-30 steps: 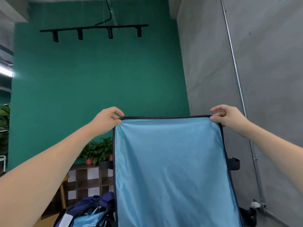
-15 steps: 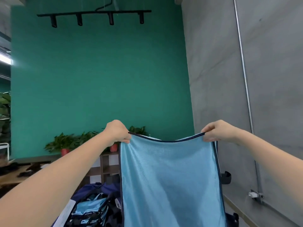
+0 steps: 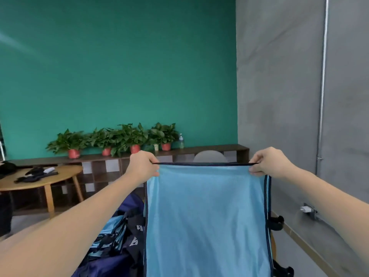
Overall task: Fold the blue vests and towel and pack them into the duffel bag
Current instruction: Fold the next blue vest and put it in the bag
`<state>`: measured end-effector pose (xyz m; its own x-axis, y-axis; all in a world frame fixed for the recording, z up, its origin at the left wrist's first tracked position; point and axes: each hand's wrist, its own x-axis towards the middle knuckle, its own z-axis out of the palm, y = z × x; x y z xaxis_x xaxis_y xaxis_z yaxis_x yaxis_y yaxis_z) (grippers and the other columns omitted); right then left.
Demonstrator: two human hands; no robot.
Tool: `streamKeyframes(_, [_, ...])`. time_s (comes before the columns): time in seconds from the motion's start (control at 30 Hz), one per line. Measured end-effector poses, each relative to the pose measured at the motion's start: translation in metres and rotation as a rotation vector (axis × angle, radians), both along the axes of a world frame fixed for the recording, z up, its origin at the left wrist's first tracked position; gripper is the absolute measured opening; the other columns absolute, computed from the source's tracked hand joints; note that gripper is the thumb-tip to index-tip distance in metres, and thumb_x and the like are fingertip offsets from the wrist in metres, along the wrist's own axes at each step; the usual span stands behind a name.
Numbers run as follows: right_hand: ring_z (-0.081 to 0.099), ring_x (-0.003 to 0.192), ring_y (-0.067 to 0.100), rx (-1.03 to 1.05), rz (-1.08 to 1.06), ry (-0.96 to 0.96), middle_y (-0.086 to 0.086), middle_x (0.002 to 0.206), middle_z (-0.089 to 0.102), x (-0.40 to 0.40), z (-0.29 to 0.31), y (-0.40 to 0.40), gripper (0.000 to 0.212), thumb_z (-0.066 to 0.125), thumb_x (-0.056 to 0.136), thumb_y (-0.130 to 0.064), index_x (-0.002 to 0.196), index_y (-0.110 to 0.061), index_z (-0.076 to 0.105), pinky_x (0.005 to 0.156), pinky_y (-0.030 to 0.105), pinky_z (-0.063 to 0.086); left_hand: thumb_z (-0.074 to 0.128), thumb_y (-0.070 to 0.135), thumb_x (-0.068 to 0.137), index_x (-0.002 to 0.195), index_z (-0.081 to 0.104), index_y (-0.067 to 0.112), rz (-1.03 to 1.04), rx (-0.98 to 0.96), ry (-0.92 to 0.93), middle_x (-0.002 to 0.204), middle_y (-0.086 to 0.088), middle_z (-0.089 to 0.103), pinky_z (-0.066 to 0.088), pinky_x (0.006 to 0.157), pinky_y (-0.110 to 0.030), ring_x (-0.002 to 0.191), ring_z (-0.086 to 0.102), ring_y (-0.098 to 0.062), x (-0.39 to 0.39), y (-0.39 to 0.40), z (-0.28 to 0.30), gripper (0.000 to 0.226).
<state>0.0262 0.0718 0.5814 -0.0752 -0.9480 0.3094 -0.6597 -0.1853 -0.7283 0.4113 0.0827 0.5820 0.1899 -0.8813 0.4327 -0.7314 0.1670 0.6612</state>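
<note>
A light-blue mesh vest point(image 3: 205, 220) with dark navy trim hangs flat in front of me, its top edge pulled taut. My left hand point(image 3: 142, 166) pinches the top left corner and my right hand point(image 3: 269, 163) pinches the top right corner. Below left, a dark navy duffel bag point(image 3: 127, 206) lies open, with several blue folded pieces point(image 3: 111, 230) showing inside. The hanging vest hides the bag's right part. I cannot pick out the towel.
A round wooden table point(image 3: 60, 176) with dark items stands at the left. A low shelf point(image 3: 235, 149) with potted plants point(image 3: 131, 138) runs along the green wall. A grey concrete wall point(image 3: 289, 96) with a pipe and a socket closes the right side.
Both hands have come down with the vest and drawn its top edge straight again after it sagged. The view has tilted down, bringing the shelf, plants and table into sight.
</note>
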Motion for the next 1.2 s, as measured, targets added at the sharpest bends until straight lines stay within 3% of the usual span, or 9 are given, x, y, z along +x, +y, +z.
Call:
streamKeyframes(0.13, [0.069,0.052,0.005,0.01,-0.018,-0.03,0.013,0.073,0.073,-0.001,-0.033,-0.034,0.025,0.086,0.074,0.002,0.067,-0.004,0.063,0.049,0.009,0.047,0.071,-0.001,0.086,0.083,0.071,0.006,0.006,0.073,0.047,0.083,-0.011,0.074,0.061,0.064,-0.024,0.058,0.072,-0.007,0.012,-0.037,-0.054,0.008])
streamKeyframes(0.27, [0.075,0.063,0.021,0.105,0.006,-0.038,0.019,0.075,0.074,0.0,-0.079,-0.079,0.022,0.084,0.075,0.005,0.072,0.001,0.063,0.061,0.028,0.061,0.071,-0.002,0.085,0.078,0.072,0.008,0.023,0.133,0.052,0.088,-0.012,0.074,0.056,0.056,-0.015,0.061,0.074,-0.013,0.02,-0.073,-0.109,0.012])
streamKeyframes(0.37, [0.076,0.069,0.03,0.187,0.007,-0.05,0.024,0.078,0.074,0.001,-0.111,-0.116,0.021,0.083,0.077,0.005,0.075,0.002,0.062,0.071,0.044,0.064,0.072,0.0,0.085,0.076,0.072,0.011,0.015,0.18,0.015,0.081,-0.005,0.075,0.051,0.056,-0.009,0.06,0.072,-0.004,0.02,-0.105,-0.135,0.015])
streamKeyframes(0.47, [0.076,0.068,0.028,0.237,-0.03,-0.053,0.022,0.079,0.074,0.004,-0.128,-0.153,0.018,0.081,0.08,0.002,0.077,-0.001,0.064,0.07,0.042,0.064,0.071,-0.001,0.086,0.077,0.07,0.009,-0.016,0.204,-0.043,0.073,0.001,0.07,0.045,0.053,-0.005,0.051,0.063,0.01,0.017,-0.142,-0.137,0.013])
streamKeyframes(0.6, [0.075,0.07,0.026,0.185,-0.066,-0.053,0.017,0.086,0.073,0.007,-0.116,-0.196,0.005,0.072,0.09,0.0,0.086,-0.004,0.073,0.071,0.036,0.064,0.065,0.005,0.094,0.078,0.067,0.01,-0.047,0.146,-0.092,0.082,-0.012,0.073,0.052,0.058,-0.012,0.06,0.071,-0.006,0.013,-0.201,-0.108,0.017])
streamKeyframes(0.67, [0.074,0.074,0.026,0.11,-0.065,-0.012,0.015,0.092,0.073,0.007,-0.092,-0.215,0.007,0.066,0.095,-0.003,0.092,-0.004,0.072,0.079,0.039,0.063,0.063,0.009,0.097,0.078,0.065,0.008,-0.042,0.088,-0.174,0.088,-0.015,0.073,0.059,0.068,-0.026,0.071,0.073,-0.017,0.012,-0.226,-0.081,0.019])
streamKeyframes(0.8, [0.072,0.074,0.025,-0.194,-0.097,0.205,0.013,0.084,0.074,0.008,-0.014,-0.234,0.019,0.062,0.1,-0.02,0.088,-0.009,0.072,0.083,0.04,0.059,0.062,0.013,0.099,0.095,0.065,0.001,-0.004,-0.126,-0.244,0.09,-0.015,0.07,0.059,0.078,-0.042,0.08,0.072,-0.026,0.013,-0.245,-0.004,0.013])
streamKeyframes(0.97, [0.057,0.076,0.032,-0.592,-0.176,0.211,0.013,0.079,0.065,0.006,0.075,-0.213,0.035,0.056,0.102,-0.031,0.089,0.0,0.066,0.067,0.036,0.042,0.047,0.001,0.094,0.101,0.065,0.002,0.011,-0.432,-0.15,0.089,-0.015,0.067,0.055,0.081,-0.038,0.079,0.068,-0.026,0.015,-0.222,0.094,0.02])
streamKeyframes(1.2, [0.063,0.091,0.033,-0.809,-0.122,0.205,0.017,0.096,0.071,0.001,0.095,-0.133,0.024,0.06,0.1,-0.022,0.102,0.0,0.07,0.083,0.038,0.047,0.044,-0.001,0.093,0.102,0.064,0.008,0.04,-0.56,-0.172,0.104,-0.01,0.064,0.05,0.088,-0.033,0.091,0.067,-0.023,0.023,-0.149,0.125,0.024])
